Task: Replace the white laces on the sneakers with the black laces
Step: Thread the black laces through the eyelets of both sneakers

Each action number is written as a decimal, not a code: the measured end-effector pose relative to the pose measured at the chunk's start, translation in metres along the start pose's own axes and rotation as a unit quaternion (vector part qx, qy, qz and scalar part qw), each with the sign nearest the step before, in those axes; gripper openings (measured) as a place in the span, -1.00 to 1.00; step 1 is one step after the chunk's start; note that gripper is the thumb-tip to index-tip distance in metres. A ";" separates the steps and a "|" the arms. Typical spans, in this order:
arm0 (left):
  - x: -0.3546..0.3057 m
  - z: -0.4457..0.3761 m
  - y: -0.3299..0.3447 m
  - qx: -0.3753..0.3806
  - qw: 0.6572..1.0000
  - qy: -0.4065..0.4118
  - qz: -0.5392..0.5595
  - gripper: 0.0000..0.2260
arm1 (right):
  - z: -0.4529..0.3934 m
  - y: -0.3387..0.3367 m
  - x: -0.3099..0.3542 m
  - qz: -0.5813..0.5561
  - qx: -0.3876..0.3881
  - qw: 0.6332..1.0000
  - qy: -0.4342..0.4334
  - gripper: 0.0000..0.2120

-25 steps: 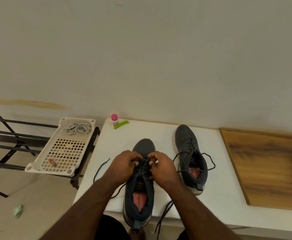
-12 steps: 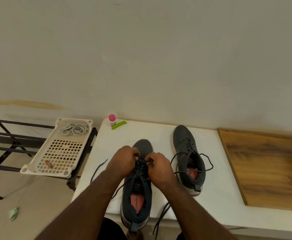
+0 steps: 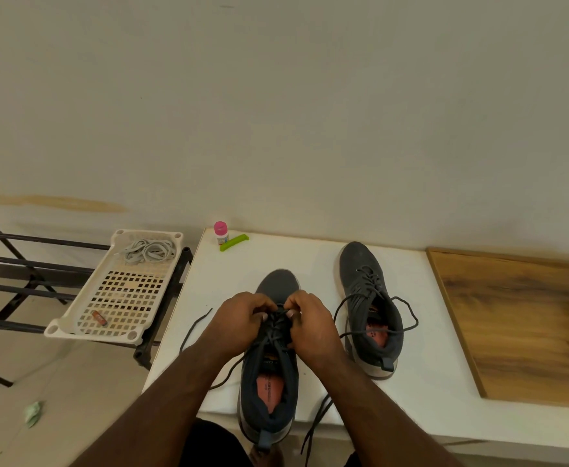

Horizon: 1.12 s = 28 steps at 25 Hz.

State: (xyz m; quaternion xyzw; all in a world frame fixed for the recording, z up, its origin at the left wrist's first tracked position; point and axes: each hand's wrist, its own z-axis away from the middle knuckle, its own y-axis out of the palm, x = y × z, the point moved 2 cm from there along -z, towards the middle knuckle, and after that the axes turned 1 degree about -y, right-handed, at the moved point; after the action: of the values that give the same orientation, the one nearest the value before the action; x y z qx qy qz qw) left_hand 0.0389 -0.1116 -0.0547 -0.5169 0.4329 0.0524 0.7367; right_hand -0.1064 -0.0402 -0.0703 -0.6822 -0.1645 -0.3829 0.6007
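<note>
Two dark grey sneakers stand on the white table [image 3: 428,392]. The near sneaker [image 3: 269,382] sits at the table's front edge, heel toward me. My left hand [image 3: 239,323] and my right hand [image 3: 313,326] meet over its eyelets, fingers curled and pinching the black lace [image 3: 276,335]. Loose lace ends trail left across the table and down over the front edge. The other sneaker [image 3: 369,308] stands to the right, threaded with a black lace whose ends loop loosely. The white laces [image 3: 150,251] lie bundled in the tray.
A cream perforated tray [image 3: 84,326] rests on a black metal rack [image 3: 17,284] left of the table, holding a small orange item [image 3: 99,318]. A pink-capped bottle [image 3: 221,232] and green clip [image 3: 234,242] sit at the table's back left. A wooden board [image 3: 525,325] lies right.
Both hands stay on the near sneaker's lace, shifting slightly toward the toe. The camera view drifted a little.
</note>
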 end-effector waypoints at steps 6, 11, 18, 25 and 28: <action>-0.002 0.007 -0.002 -0.030 0.998 -0.015 0.056 -0.84 | 0.004 -0.003 0.003 -0.024 0.005 1.000 0.017 -0.80; 0.001 0.008 0.000 -0.041 0.998 -0.019 0.041 -0.86 | 0.006 -0.006 0.004 -0.040 0.009 0.998 0.042 -0.77; -0.002 0.013 0.001 -0.053 0.997 -0.027 0.057 -0.87 | 0.007 -0.009 0.010 -0.012 0.010 0.999 0.030 -0.83; -0.004 0.012 -0.001 -0.059 0.994 -0.042 0.077 -0.87 | 0.010 -0.011 0.011 -0.016 0.021 0.999 0.034 -0.82; 0.003 0.019 -0.002 -0.059 0.990 -0.059 0.110 -0.84 | 0.014 -0.014 0.012 -0.020 0.039 0.999 0.021 -0.82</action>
State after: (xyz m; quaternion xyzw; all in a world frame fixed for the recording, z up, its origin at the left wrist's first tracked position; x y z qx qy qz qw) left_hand 0.0528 -0.0988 -0.0540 -0.5047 0.4389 0.1887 0.7190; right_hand -0.1040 -0.0263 -0.0518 -0.6467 -0.1804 -0.4020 0.6226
